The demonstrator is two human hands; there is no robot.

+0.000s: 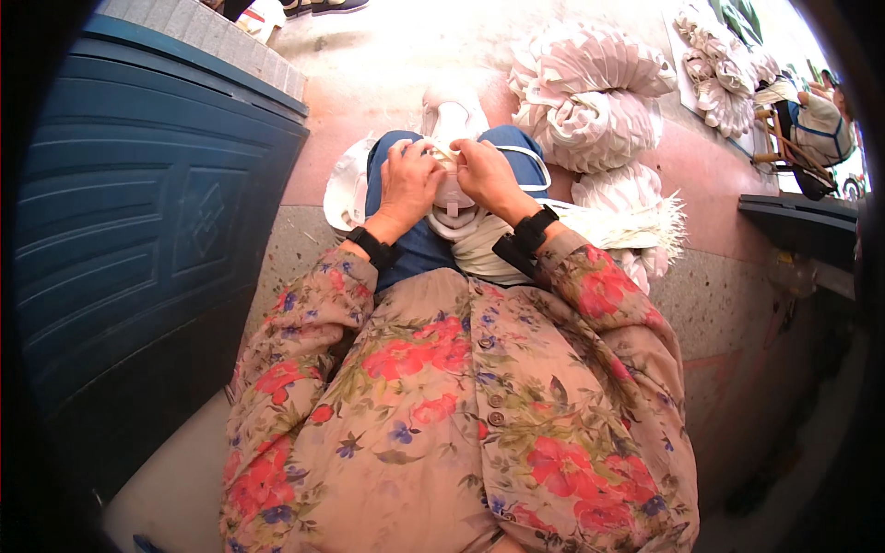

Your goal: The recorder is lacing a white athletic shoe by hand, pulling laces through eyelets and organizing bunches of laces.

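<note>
On my lap, between my knees, lies a white shoe upper [452, 192] with its tongue tab facing me. My left hand [408, 182] has its fingers curled over the upper's left side. My right hand [487, 175] pinches a white shoelace [544, 171], which loops out over my right knee; the fingertips partly hide it. The two hands almost meet above the upper. Across my right thigh drapes a thick bundle of off-white laces [599, 230], its cut ends fanned out to the right. Another white piece [348, 184], looking like a shoe upper, sits beside my left knee.
Large rolled stacks of white shoe uppers [590, 92] rest on the floor ahead right, with more piles [719, 69] beyond. A blue panelled door-like board [138, 212] stands close at my left. At far right are a dark ledge [797, 226] and a seated person [820, 124].
</note>
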